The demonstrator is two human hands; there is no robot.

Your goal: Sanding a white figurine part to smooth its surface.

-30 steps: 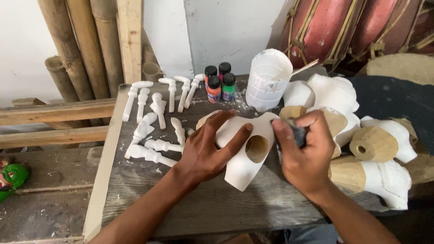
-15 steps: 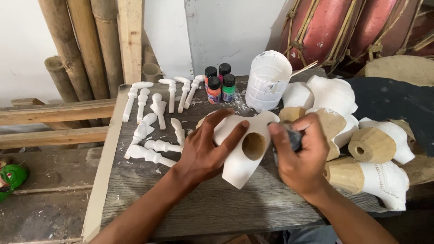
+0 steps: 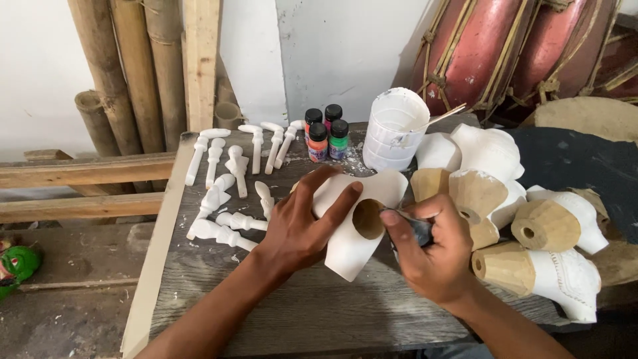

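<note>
while both hands [image 3: 299,229] work one white carving [image 3: 355,223], four paint bottles [image 3: 325,133] stand behind.

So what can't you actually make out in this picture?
- The dark tool in the right hand, head view: the fingers wrap it, so its kind is unclear.
- The far side of the white carved piece: the left hand covers part of it.
- Inside the white cup: its wall hides the contents.
- The green thing: cut off by the left edge.
</note>
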